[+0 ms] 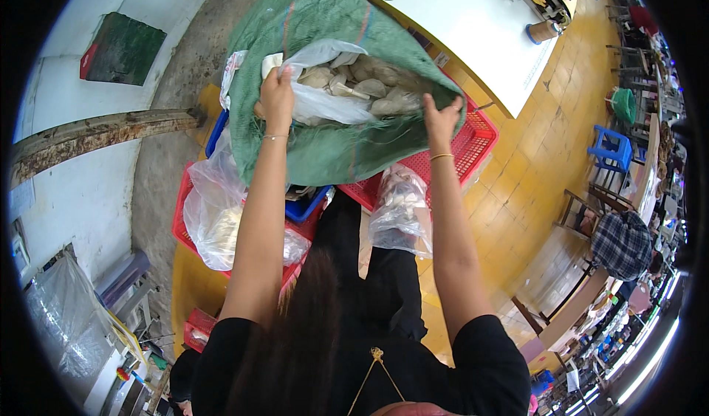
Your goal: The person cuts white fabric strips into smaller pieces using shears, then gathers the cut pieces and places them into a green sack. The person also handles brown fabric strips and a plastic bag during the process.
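A large green woven sack (pixel 325 154) lies with its mouth spread between my hands. Inside it, a clear plastic bag (pixel 325 102) surrounds many pale, cream-coloured pieces (pixel 377 87) whose kind I cannot make out. My left hand (pixel 277 98) is closed on the left side of the sack's mouth, beside a small white piece (pixel 271 63) at its fingertips. At the opposite side, my right hand (pixel 443 121) grips the sack's rim, its thumb toward the opening and its other fingers partly hidden by the cloth.
Red plastic baskets (pixel 480 139) stand under and beside the sack, with a blue one (pixel 301 208) between them. Filled clear bags (pixel 214 209) (pixel 402 209) sit near my legs. A white-topped sewing table (pixel 473 39) with a thread cone (pixel 543 31) is at the far right.
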A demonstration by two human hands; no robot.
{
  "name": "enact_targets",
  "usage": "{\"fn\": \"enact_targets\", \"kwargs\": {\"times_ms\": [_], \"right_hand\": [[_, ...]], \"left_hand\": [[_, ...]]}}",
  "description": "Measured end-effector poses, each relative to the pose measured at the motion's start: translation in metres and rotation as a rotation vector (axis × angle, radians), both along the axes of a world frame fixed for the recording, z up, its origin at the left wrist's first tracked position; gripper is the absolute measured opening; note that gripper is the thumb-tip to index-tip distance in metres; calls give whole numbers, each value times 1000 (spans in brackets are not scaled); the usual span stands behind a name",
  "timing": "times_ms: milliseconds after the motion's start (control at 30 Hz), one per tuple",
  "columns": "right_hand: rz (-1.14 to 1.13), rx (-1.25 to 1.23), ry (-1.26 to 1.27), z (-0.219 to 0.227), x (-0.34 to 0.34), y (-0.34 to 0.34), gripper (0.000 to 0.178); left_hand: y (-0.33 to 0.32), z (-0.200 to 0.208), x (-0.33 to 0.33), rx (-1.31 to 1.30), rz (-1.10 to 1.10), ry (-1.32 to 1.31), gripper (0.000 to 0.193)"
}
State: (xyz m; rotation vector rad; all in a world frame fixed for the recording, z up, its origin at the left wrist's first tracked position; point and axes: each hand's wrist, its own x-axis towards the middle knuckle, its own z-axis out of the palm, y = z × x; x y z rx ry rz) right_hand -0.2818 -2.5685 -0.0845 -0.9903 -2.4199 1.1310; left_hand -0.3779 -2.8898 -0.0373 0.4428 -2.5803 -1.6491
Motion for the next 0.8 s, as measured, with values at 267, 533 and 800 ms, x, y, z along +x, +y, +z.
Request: {"fn": "enact_targets", "kwargs": {"times_ms": [267,533,800], "right_hand": [[164,56,-272,6,-6,-16,66],[154,-87,-348,2,-35,-59,52],[589,-126,52,95,-46,-178,31]], "left_hand": [[-13,-3,-7,734,110,-169,40],[-40,-13,3,-171,-268,-344,66],[-21,110,8,362,-214,-435,51]]}}
